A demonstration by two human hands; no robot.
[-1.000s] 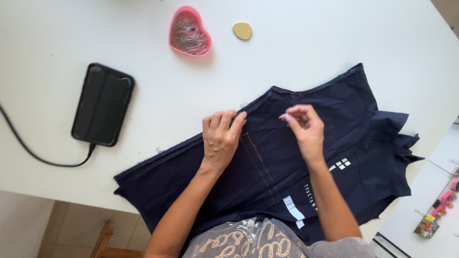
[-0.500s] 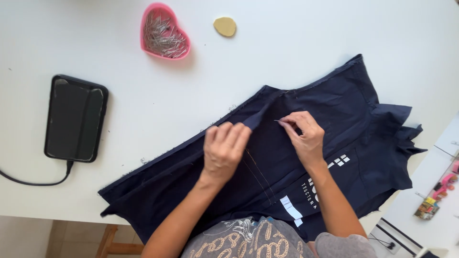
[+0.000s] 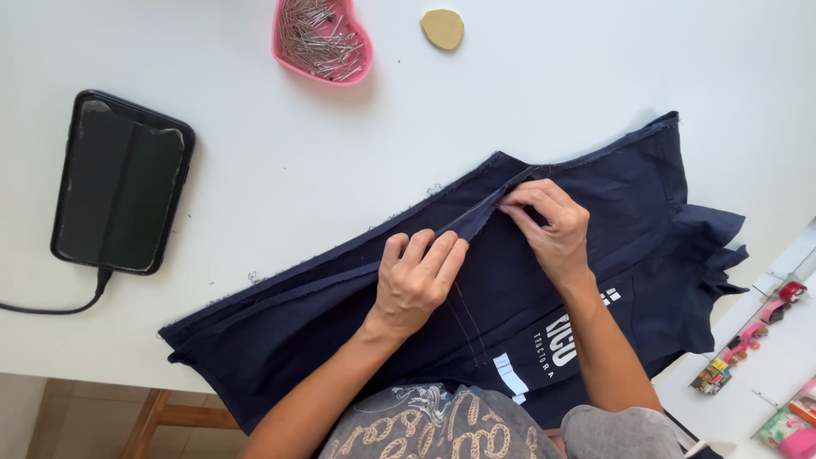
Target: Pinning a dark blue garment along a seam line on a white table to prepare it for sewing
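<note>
Pinching the folded edge of navy fabric (image 3: 595,255) with right hand (image 3: 552,234), pressing it flat under spread left hand (image 3: 416,285). Better keeping that fold even and taut between both. Pin dish (image 3: 323,38) sitting well beyond the fingers.

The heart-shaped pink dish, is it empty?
No, the heart-shaped pink dish holds a heap of thin metal pins and sits on the white table beyond the dark fabric.
</note>
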